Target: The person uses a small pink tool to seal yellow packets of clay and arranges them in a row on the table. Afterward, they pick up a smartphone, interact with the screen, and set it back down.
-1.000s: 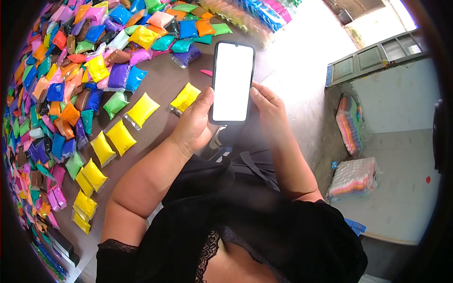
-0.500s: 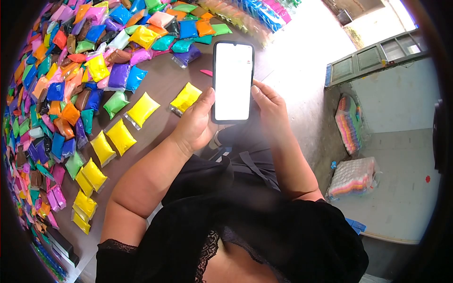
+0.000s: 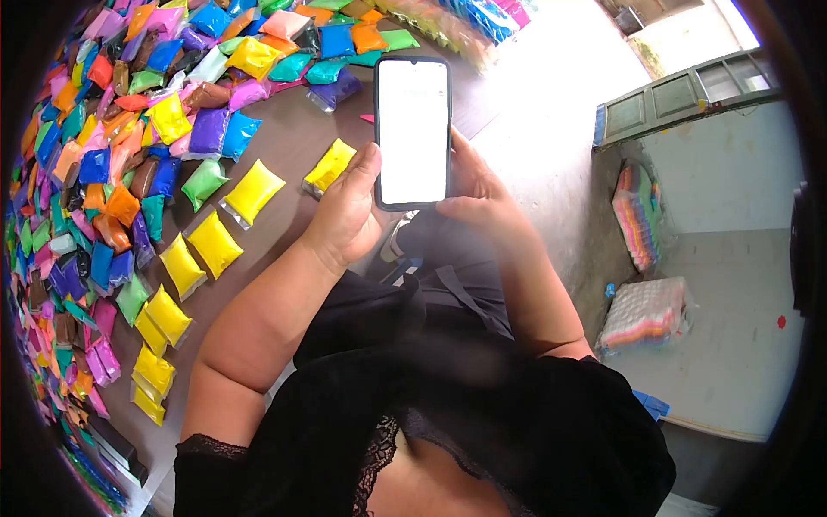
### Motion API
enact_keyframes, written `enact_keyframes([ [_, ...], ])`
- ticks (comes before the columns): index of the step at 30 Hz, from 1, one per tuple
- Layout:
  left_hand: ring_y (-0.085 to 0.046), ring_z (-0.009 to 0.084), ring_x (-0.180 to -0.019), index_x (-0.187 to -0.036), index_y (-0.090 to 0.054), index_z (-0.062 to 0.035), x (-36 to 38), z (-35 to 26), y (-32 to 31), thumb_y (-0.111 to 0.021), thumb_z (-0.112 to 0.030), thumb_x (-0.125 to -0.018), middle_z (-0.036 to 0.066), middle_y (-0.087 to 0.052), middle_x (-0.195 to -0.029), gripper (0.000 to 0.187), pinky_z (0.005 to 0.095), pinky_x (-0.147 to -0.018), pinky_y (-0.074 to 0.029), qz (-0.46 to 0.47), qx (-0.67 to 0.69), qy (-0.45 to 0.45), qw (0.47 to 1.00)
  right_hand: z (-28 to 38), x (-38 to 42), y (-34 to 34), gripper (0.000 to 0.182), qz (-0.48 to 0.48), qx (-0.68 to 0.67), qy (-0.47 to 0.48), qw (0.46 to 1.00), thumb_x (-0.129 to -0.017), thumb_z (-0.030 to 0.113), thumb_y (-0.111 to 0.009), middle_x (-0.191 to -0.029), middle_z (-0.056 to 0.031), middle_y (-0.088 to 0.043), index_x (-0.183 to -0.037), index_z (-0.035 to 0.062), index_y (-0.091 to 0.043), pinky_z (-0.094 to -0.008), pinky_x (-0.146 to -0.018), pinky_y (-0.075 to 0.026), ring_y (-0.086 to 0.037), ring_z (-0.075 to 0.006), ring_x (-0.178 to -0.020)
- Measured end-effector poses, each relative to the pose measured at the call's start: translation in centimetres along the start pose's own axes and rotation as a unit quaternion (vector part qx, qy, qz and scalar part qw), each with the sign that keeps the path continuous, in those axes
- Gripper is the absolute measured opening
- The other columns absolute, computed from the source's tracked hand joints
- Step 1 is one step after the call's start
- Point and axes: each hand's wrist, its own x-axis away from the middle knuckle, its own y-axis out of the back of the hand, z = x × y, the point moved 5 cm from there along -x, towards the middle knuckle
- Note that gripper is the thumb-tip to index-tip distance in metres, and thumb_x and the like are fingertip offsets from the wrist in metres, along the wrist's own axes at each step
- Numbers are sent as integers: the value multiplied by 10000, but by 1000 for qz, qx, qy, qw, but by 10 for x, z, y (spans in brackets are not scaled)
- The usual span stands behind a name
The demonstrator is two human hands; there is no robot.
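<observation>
A phone in a dark case (image 3: 413,129), its screen bright white, is held upright between my two hands. My left hand (image 3: 351,207) grips its left edge, with the thumb along the side. On the right side, my right hand (image 3: 479,188) has its fingers behind the phone and its thumb at the lower right corner. Just left of my left hand lies a yellow packet (image 3: 331,165). More yellow packets (image 3: 214,244) lie in a slanting row on the brown table (image 3: 250,297).
A large heap of colourful packets (image 3: 112,189) covers the table's left side. Clear-wrapped bundles (image 3: 448,30) lie at the top. On the right are a stack of wrapped foam-like pieces (image 3: 646,314), another colourful stack (image 3: 636,215) and a greenish window frame (image 3: 680,99).
The phone has moved slightly up and left in view. My right thumb has dropped from the phone's right edge to its lower right corner.
</observation>
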Motion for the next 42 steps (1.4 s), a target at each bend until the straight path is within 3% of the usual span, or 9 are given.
enact_keyframes([
  [6,-463,269,-1313,-1442,-333,-51,1,-1,-2,-350,-349,-1052,128,-453,-1424,491,457,-1099,-391,-16,-2,2,1000,-3,-3,-1,1001,-18,105,43,993,-701,-94,-658,-1484,-152,-327,-1529,-19,-99,-334,-1142,-229,-299,-222,-1398],
  [13,-467,268,-1310,-1441,-330,-43,1,2,0,-344,-354,-1053,135,-455,-1419,497,454,-1097,-395,-21,6,4,1000,-2,1,-4,1003,-61,158,24,985,-707,-52,-688,-1468,-154,-343,-1524,-23,-106,-334,-1134,-243,-316,-227,-1383],
  [15,-467,267,-1309,-1441,-329,-42,1,1,0,-345,-357,-1052,135,-455,-1420,501,451,-1098,-394,-22,-2,-2,1000,-1,0,-6,1017,-32,153,66,986,-698,-29,-701,-1458,-150,-355,-1523,-23,-106,-337,-1129,-255,-326,-226,-1376],
  [25,-459,262,-1316,-1452,-310,-41,1,2,-2,-343,-343,-1054,135,-445,-1430,501,443,-1110,-383,3,14,3,1000,4,4,-10,1015,-47,101,41,993,-697,-46,-692,-1440,-146,-376,-1526,-19,-107,-350,-1118,-285,-380,-235,-1342],
  [33,-493,251,-1278,-1425,-344,-43,1,3,-1,-334,-330,-1058,132,-471,-1396,466,435,-1075,-418,-8,33,6,999,4,-5,0,776,-114,-29,44,992,-825,5,-645,-1447,-165,-393,-1486,-54,-242,-362,-1106,-317,-391,-247,-1339],
  [38,-518,231,-1245,-1395,-379,-38,4,2,-9,-321,-328,-1061,124,-501,-1358,445,414,-1046,-443,-9,26,12,1000,18,-19,9,648,-163,7,42,986,-900,38,-607,-1306,-138,-545,-1460,-66,-299,-329,-1041,-385,-521,-194,-1203],
  [42,-521,226,-1242,-1390,-382,-34,3,0,-7,-312,-333,-1063,120,-509,-1349,449,409,-1046,-444,-8,21,10,1000,17,-26,9,622,-175,5,23,984,-908,46,-605,-1285,-142,-559,-1450,-68,-320,-323,-1026,-400,-538,-184,-1177],
])
